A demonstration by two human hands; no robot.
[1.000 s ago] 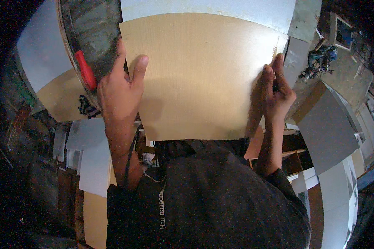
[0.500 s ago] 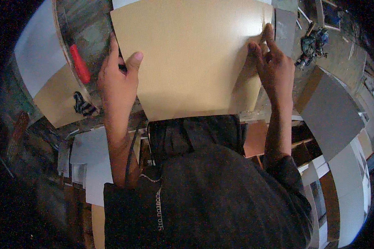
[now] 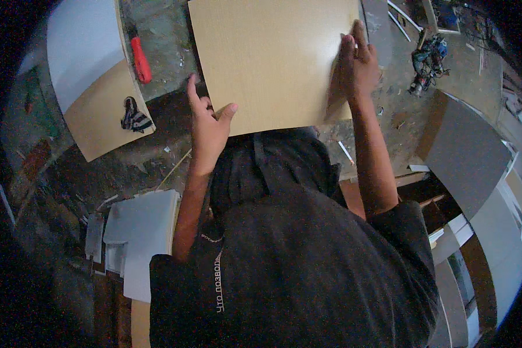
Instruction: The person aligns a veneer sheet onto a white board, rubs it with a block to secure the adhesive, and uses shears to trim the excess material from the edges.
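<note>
A wide, wood-coloured board (image 3: 272,64) with a smooth face lies in front of me, its near edge close to my body. My left hand (image 3: 210,130) is at the board's near left edge, thumb over the face. Its index finger stretches out beside the edge, and the other fingers curl partly out of sight. At the right edge, my right hand (image 3: 361,69) grips the board with its thumb and fingertips near the far part; a shadow falls on the face beside it.
A red-handled tool (image 3: 140,61) lies left of the board. Beside it, a striped cloth (image 3: 135,116) rests on a white-and-tan panel (image 3: 90,130). Tangled cables (image 3: 428,64) lie at far right, above a grey panel (image 3: 467,151). White boards (image 3: 145,220) are stacked at lower left.
The board has moved farther from my body and looks smaller. Both hands have moved with it, the left hand now nearer its near corner. More of the bench shows on both sides.
</note>
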